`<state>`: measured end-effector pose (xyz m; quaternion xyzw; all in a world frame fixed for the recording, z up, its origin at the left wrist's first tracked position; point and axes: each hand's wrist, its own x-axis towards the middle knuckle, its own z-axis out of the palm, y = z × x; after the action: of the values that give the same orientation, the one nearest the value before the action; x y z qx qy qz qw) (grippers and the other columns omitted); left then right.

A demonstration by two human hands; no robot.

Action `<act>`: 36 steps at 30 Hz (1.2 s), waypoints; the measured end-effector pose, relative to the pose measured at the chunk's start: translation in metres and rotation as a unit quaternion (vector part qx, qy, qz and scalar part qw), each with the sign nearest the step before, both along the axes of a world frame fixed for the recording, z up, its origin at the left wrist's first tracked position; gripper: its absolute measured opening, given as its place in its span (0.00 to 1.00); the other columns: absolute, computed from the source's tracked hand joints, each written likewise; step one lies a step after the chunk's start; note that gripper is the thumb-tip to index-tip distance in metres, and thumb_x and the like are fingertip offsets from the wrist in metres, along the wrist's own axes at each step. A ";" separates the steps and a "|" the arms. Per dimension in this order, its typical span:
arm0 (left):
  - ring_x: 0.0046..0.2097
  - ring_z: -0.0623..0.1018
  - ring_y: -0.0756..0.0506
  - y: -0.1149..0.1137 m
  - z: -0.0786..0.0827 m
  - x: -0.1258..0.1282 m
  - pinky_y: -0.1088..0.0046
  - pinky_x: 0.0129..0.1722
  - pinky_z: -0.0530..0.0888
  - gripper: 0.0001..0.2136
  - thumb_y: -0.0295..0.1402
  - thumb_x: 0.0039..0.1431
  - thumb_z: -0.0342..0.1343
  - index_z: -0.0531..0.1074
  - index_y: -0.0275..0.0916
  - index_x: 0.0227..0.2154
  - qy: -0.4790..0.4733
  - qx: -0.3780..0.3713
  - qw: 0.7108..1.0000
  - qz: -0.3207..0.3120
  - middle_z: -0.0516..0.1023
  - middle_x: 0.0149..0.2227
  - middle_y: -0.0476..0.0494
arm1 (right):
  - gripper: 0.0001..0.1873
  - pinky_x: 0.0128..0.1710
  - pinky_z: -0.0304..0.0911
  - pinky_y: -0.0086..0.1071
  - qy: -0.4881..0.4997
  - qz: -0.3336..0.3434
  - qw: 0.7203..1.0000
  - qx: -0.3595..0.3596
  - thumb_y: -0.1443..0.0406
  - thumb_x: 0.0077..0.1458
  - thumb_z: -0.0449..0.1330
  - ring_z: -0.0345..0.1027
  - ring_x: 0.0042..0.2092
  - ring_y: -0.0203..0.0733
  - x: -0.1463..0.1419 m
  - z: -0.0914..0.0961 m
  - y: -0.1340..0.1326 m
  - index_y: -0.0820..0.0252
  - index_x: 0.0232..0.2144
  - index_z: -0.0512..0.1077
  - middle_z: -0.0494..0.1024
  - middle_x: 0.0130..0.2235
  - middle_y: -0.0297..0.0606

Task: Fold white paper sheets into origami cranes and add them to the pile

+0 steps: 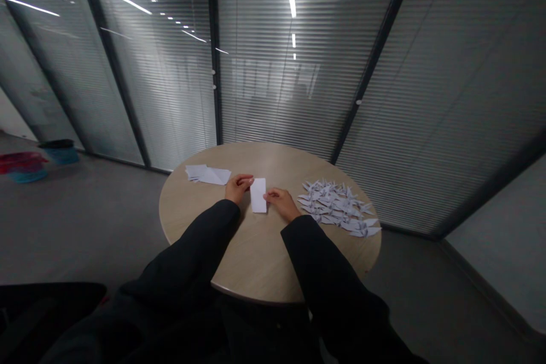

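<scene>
A person sits at a round wooden table (260, 256) with both arms reaching out in black sleeves. In the middle of the two hands lies a small white piece of paper (258, 195), folded into a long box shape and flat on the table. The left hand (239, 189) is curled up, and its fingers touch the paper's left side near the top. The right hand (279, 203) is a bit more open, with its fingers at the paper's right side. You cannot tell if they really grip the paper or only touch it. To the left is a small pile of white paper sheets (207, 175). To the right is a big heap of folded paper birds (336, 205), close to the table's edge. Behind the table are glass walls with blinds (273, 68). A blue bin (60, 153) stands far off on the grey floor (106, 227).
</scene>
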<state>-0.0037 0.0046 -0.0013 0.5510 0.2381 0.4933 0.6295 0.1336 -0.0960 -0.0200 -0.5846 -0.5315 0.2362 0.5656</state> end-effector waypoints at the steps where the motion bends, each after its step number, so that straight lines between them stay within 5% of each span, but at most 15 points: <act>1: 0.27 0.73 0.49 0.001 -0.001 0.001 0.70 0.32 0.70 0.13 0.34 0.39 0.65 0.72 0.34 0.28 0.005 0.007 1.000 0.005 0.74 0.23 0.47 | 0.11 0.33 0.61 0.31 -0.002 0.016 1.000 -0.006 0.59 0.43 0.61 0.67 0.29 0.37 -0.002 0.001 -0.001 0.62 0.24 0.72 0.75 0.25 0.34; 6: 0.27 0.70 0.49 0.000 -0.004 0.002 0.72 0.29 0.67 0.06 0.34 0.48 0.57 0.69 0.37 0.25 0.063 0.088 0.993 0.040 0.70 0.23 0.50 | 0.09 0.32 0.61 0.31 0.012 0.056 0.998 -0.019 0.60 0.43 0.60 0.66 0.26 0.36 -0.009 0.005 -0.004 0.62 0.22 0.70 0.72 0.22 0.32; 10: 0.27 0.67 0.49 -0.006 -0.002 -0.001 0.73 0.30 0.63 0.06 0.33 0.56 0.49 0.64 0.39 0.26 0.151 0.200 0.960 0.128 0.66 0.23 0.51 | 0.09 0.30 0.61 0.31 0.023 0.078 0.996 -0.030 0.61 0.43 0.61 0.67 0.25 0.36 -0.015 0.005 -0.005 0.62 0.23 0.70 0.73 0.21 0.33; 14: 0.27 0.66 0.49 -0.008 0.001 -0.004 0.73 0.30 0.62 0.06 0.36 0.60 0.45 0.62 0.40 0.30 0.200 0.207 0.943 0.166 0.64 0.23 0.51 | 0.09 0.29 0.61 0.31 0.026 0.092 0.995 -0.031 0.61 0.42 0.62 0.67 0.25 0.36 -0.018 0.006 -0.006 0.62 0.22 0.70 0.73 0.21 0.33; 17: 0.27 0.67 0.49 -0.007 0.003 -0.005 0.74 0.28 0.63 0.10 0.41 0.60 0.44 0.62 0.40 0.34 0.172 0.170 0.961 0.137 0.66 0.25 0.50 | 0.09 0.30 0.61 0.31 0.028 0.073 0.997 -0.014 0.61 0.42 0.62 0.66 0.25 0.36 -0.015 0.007 -0.006 0.62 0.22 0.72 0.73 0.21 0.33; 23: 0.29 0.69 0.48 -0.011 0.002 -0.001 0.72 0.28 0.66 0.20 0.51 0.54 0.47 0.68 0.36 0.27 0.122 0.130 0.983 -0.053 0.70 0.27 0.45 | 0.09 0.31 0.61 0.31 0.077 -0.001 0.997 0.029 0.61 0.40 0.63 0.65 0.25 0.36 -0.007 0.007 -0.004 0.61 0.20 0.71 0.73 0.21 0.33; 26: 0.27 0.68 0.49 -0.010 0.001 0.000 0.73 0.27 0.64 0.17 0.48 0.49 0.53 0.68 0.36 0.24 0.143 0.169 0.974 -0.049 0.69 0.23 0.47 | 0.09 0.31 0.61 0.31 0.094 -0.008 0.995 0.035 0.60 0.39 0.63 0.65 0.25 0.36 -0.007 0.008 -0.004 0.61 0.19 0.71 0.72 0.21 0.33; 36: 0.26 0.67 0.49 -0.008 -0.002 -0.004 0.75 0.25 0.61 0.17 0.46 0.54 0.50 0.73 0.36 0.28 0.176 0.254 0.951 0.029 0.69 0.22 0.48 | 0.10 0.30 0.61 0.32 0.103 -0.005 0.994 0.036 0.60 0.38 0.64 0.65 0.25 0.36 -0.011 0.011 -0.005 0.61 0.20 0.71 0.72 0.21 0.32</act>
<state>-0.0074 -0.0038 -0.0032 0.7638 0.2274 0.4508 0.4021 0.1223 -0.1014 -0.0088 -0.5392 -0.4760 0.2734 0.6387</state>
